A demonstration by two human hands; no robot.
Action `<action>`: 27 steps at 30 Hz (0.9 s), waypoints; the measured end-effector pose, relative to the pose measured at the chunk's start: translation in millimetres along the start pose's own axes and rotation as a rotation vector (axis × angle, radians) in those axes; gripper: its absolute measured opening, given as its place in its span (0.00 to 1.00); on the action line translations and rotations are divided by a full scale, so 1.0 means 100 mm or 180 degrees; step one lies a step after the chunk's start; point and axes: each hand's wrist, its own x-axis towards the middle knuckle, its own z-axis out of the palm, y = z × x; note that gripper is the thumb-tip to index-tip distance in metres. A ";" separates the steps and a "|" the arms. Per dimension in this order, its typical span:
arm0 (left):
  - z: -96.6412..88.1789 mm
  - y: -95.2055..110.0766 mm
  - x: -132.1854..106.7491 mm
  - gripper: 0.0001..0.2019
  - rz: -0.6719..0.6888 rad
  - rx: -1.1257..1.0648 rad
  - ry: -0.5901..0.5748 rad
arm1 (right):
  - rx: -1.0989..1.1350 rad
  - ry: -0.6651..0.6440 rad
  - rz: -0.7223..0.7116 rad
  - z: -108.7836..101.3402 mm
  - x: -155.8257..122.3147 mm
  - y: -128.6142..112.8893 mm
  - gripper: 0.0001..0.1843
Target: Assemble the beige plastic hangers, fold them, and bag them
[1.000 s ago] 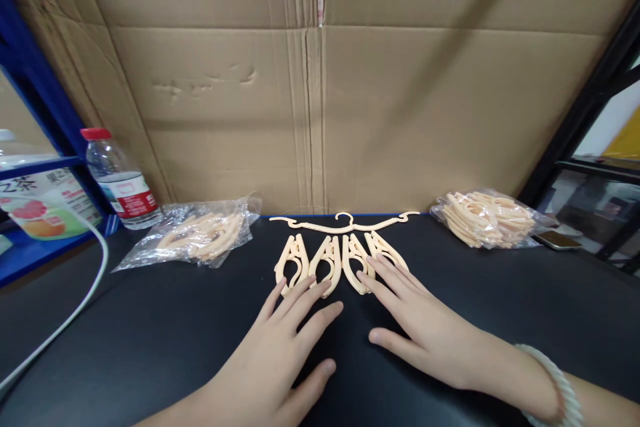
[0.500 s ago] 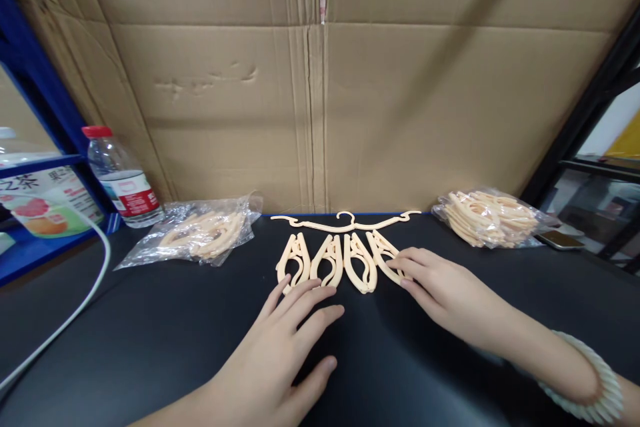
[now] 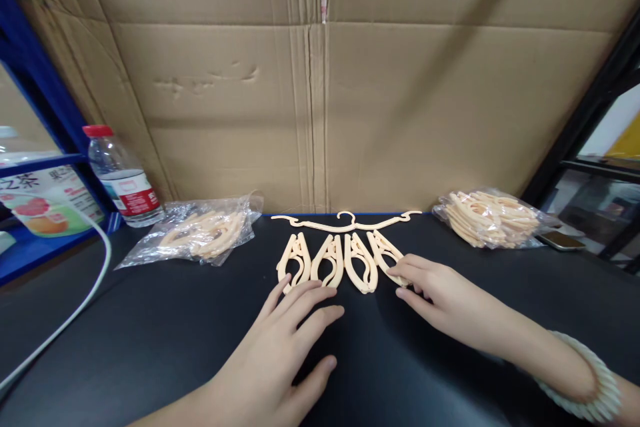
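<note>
Several cream plastic folding hangers lie folded in a row on the black table. Above them, an unfolded hanger [image 3: 320, 225] lies stretched out with its hook upward. My left hand [image 3: 285, 340] is open with fingers spread, its fingertips at the lower ends of the leftmost folded hanger [image 3: 281, 267] and the neighbouring folded hanger [image 3: 339, 263]. Between the hands lies another folded hanger [image 3: 370, 273], untouched. My right hand [image 3: 440, 290] rests its fingertips on the lower part of the rightmost folded hanger [image 3: 383, 255], partly covering it; the thumb is apart, off the hanger.
A clear bag of folded hangers [image 3: 210, 233] lies at left, and a second bag of hangers [image 3: 487, 217] at right, beside a phone [image 3: 563, 241]. A red-capped bottle [image 3: 127, 190] and a white cable [image 3: 95, 287] are at left. A cardboard wall [image 3: 225, 107] closes off the back.
My right hand has shifted slightly down and its thumb has come away from the rightmost folded hanger. My left hand and the hangers look unmoved.
</note>
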 end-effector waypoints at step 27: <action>-0.01 -0.06 0.02 0.17 0.0168 -0.0195 0.0179 | -0.0448 0.0758 -0.0412 0.02 0.40 0.79 0.17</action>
